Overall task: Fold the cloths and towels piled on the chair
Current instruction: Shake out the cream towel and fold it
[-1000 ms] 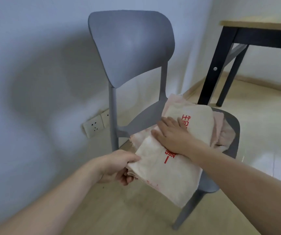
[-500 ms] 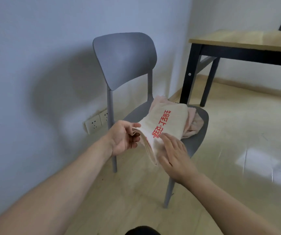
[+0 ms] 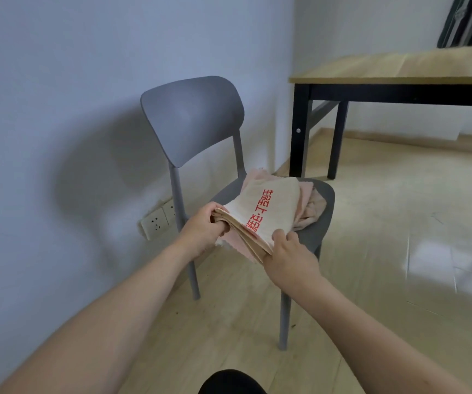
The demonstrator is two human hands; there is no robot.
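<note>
While the socket is sitting low on the wall left of the chair, the left hand is gripping the folded towel's near-left end, fingers curled under the layers. Running from that hand toward the chair's seat, the cream towel with red lettering is lying lengthwise over pink cloths. Right of it, the right hand is pinching the near corner, equally close.

The room is evenly and softly lit. A broad, blurred shadow is cast on the wall left of the chair. White glare is seen on the floor right of the chair. Straight lines are bent toward the frame edges.
</note>
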